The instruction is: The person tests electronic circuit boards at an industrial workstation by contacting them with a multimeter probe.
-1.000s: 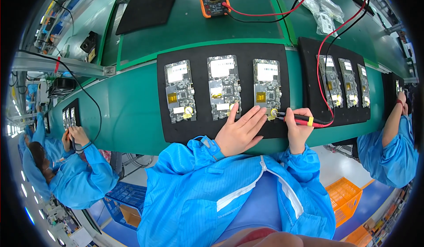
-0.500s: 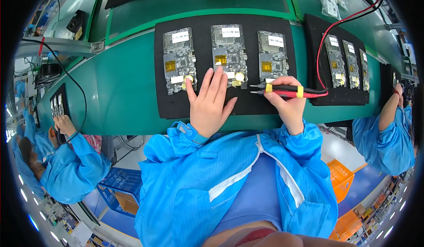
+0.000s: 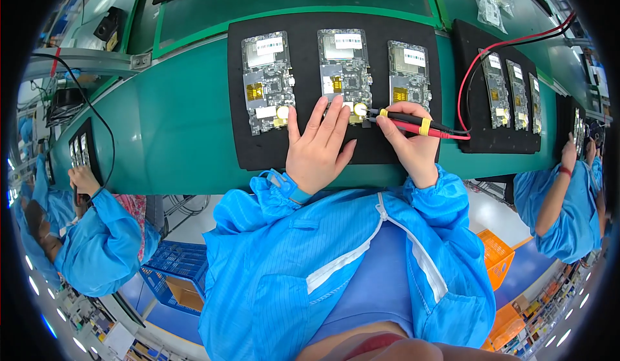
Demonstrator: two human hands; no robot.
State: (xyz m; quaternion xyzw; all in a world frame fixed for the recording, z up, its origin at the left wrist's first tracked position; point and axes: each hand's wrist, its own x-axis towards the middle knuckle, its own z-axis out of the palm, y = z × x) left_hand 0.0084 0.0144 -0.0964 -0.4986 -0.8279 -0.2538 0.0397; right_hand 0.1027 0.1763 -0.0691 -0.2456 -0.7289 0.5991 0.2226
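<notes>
Three circuit boards lie in a row on a black mat [image 3: 265, 151]: a left board [image 3: 269, 80], a middle board [image 3: 352, 70] and a right board [image 3: 413, 70]. My left hand [image 3: 320, 151] rests flat with fingers spread, its fingertips on the lower edge of the middle board. Held together in my right hand [image 3: 415, 148] are a black and a red test probe [image 3: 413, 123], bound with yellow bands. Their tips reach the round, pale coin cell [image 3: 360, 109] at the middle board's lower right; whether both touch cannot be told. My right fingers hide the right board's lower part.
Black and red leads [image 3: 510, 38] run from the probes to the upper right. A second mat [image 3: 468, 83] with three boards lies to the right. Co-workers in blue sit at left [image 3: 110, 245] and right [image 3: 562, 212]. Clear plastic bags [image 3: 492, 2] lie at the back.
My right hand has shifted left and up, bringing the probe tips from beside the middle board onto its coin cell area. My left hand has moved slightly right. The view has shifted a little.
</notes>
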